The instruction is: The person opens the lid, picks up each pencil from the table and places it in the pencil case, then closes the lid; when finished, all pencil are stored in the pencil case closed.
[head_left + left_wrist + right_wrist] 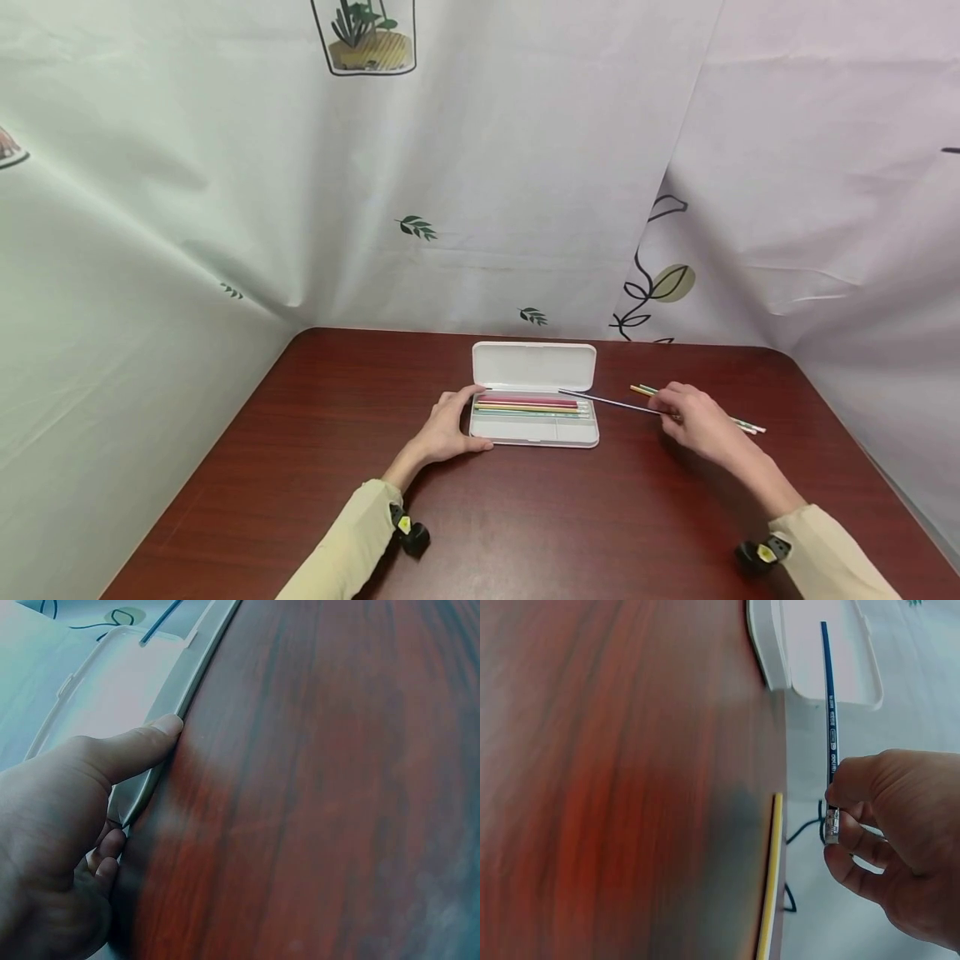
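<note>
A white pencil case lies open on the table with its lid tilted up at the back. Several pencils, red, yellow and pale green among them, lie lengthwise inside it. My left hand grips the case's left end, thumb along the front edge and fingers toward the back. In my right hand, thumb and fingers pinch a dark blue pencil near its eraser end. In the head view its far end reaches left over the case. In the right wrist view it stands clear of the tabletop.
Beneath and beside the right hand, a few loose pencils lie on the table, one yellow. The reddish-brown wooden table meets a pale, plant-printed cloth at its back and sides.
</note>
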Demonstrator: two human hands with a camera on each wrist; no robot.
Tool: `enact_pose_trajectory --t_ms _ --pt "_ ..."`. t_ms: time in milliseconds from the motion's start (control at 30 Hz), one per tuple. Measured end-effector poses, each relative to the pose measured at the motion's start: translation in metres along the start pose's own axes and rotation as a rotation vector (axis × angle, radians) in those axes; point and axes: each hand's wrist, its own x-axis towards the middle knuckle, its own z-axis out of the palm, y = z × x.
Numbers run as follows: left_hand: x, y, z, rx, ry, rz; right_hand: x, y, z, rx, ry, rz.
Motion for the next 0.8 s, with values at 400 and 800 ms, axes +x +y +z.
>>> enact_pose_trajectory --t_ms 400,800 --pt "0.001 0.000 0.002 0.005 0.000 0.009 0.030 -0.022 0.021 0.031 -0.056 -0.012" --pt "0.000 -0.001 0.002 0.004 0.007 0.008 0.057 -0.040 0.040 0.028 -0.108 -0.035"
